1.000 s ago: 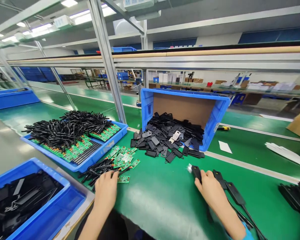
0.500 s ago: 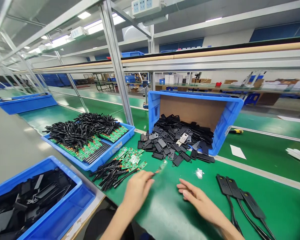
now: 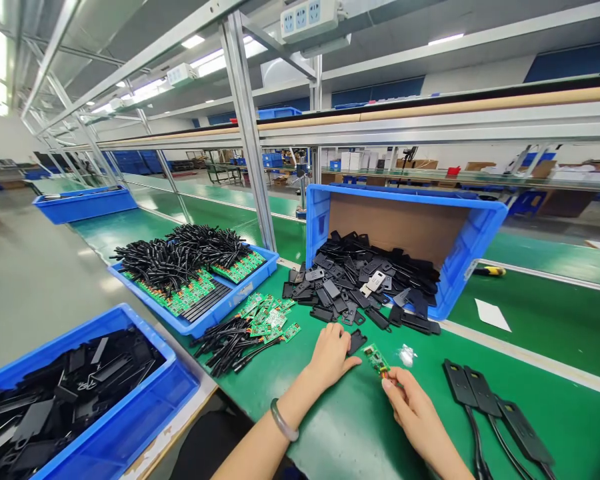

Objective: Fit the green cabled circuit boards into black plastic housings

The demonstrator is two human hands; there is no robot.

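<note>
Pinched a green circuit board [image 3: 375, 358] by its wired end between the thumb and fingers of the right hand [image 3: 407, 400], on the near side of the tipped blue bin [image 3: 473, 257], with the board's free end slanting toward that bin. Held the left hand [image 3: 333, 353] palm down before the bin's mouth, with half-curled fingers at the edge of a black casing [image 3: 357, 341]; could not tell whether gripped or merely touched. Wore a grey bracelet [image 3: 284, 420] on the left wrist. Saw a heap of black casings [image 3: 350, 280] spilling from the bin's mouth onto the green tabletop [image 3: 340, 433], with a pale piece [image 3: 373, 283] among them. Noticed a crumpled whitish scrap [image 3: 407, 355] in front of the bin, and, nearer and farther right of it, three black cased pieces with cables [image 3: 481, 392], side by side. Saw a white card [image 3: 493, 315] and a yellow-and-black handle [image 3: 490, 271] to the bin's right. Found a loose pile of cabled boards [image 3: 270, 317] to the bin's near left, a blue tray [image 3: 219, 313] loaded with more boards and black cables farther left of it, and a blue crate [image 3: 150, 331] of black parts at its far near-left.
</note>
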